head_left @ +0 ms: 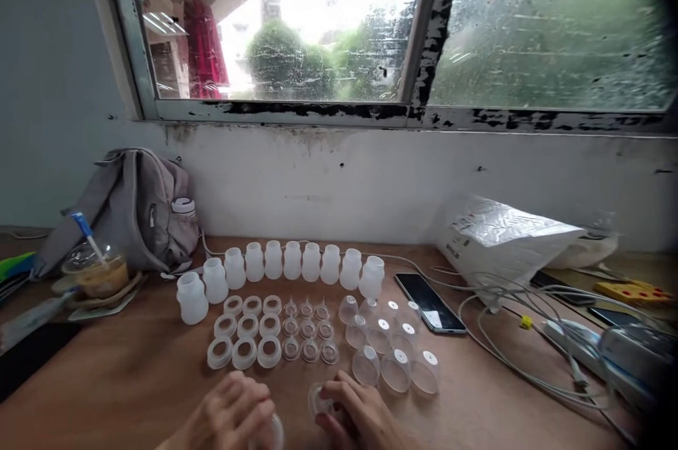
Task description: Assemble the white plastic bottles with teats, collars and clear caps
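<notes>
My left hand (236,411) is low in the head view, its fingers curled round a translucent rounded piece (276,432) that it mostly hides. To its right, my right hand (357,411) grips a clear plastic piece (318,400) at its fingertips. Just beyond my hands lie rows of white rings (244,352), rows of clear nipple-shaped parts (310,351) and several clear domed caps (395,371). Behind them several frosted bottles (292,261) stand open-topped in an arc.
A phone (431,303) lies right of the bottles, near tangled cables (498,347), a power strip (575,347) and a white bag (492,245). At left are a grey backpack (140,210) and a drink cup (100,277). A wall with a window stands behind the table (132,379).
</notes>
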Motion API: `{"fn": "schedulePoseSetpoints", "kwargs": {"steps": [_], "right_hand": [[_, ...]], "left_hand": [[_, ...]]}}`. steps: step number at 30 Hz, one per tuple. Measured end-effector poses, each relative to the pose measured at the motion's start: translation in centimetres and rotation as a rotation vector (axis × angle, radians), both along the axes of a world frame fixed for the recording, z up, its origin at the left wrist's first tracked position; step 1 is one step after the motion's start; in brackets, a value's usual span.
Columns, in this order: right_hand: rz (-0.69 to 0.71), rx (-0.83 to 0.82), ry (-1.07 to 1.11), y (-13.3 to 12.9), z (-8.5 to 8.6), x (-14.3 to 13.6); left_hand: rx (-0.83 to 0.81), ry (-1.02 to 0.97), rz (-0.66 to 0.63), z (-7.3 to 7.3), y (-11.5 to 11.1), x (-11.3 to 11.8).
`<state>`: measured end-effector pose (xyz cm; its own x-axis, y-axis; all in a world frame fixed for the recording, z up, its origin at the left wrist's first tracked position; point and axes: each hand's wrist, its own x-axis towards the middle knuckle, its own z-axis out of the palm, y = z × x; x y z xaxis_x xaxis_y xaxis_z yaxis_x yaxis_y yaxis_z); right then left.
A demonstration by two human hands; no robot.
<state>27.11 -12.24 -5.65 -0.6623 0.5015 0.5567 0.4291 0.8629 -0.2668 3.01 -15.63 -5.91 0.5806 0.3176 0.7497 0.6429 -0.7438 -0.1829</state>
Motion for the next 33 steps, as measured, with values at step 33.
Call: {"fn": "schedulePoseSetpoints", "kwargs": {"steps": [33], "right_hand": [[0.036,-0.108,-0.154,0.2,1.2,-2.5]], "left_hand": [[-0.139,0.082,0.099,3.1,0.0,-1.2]]}}
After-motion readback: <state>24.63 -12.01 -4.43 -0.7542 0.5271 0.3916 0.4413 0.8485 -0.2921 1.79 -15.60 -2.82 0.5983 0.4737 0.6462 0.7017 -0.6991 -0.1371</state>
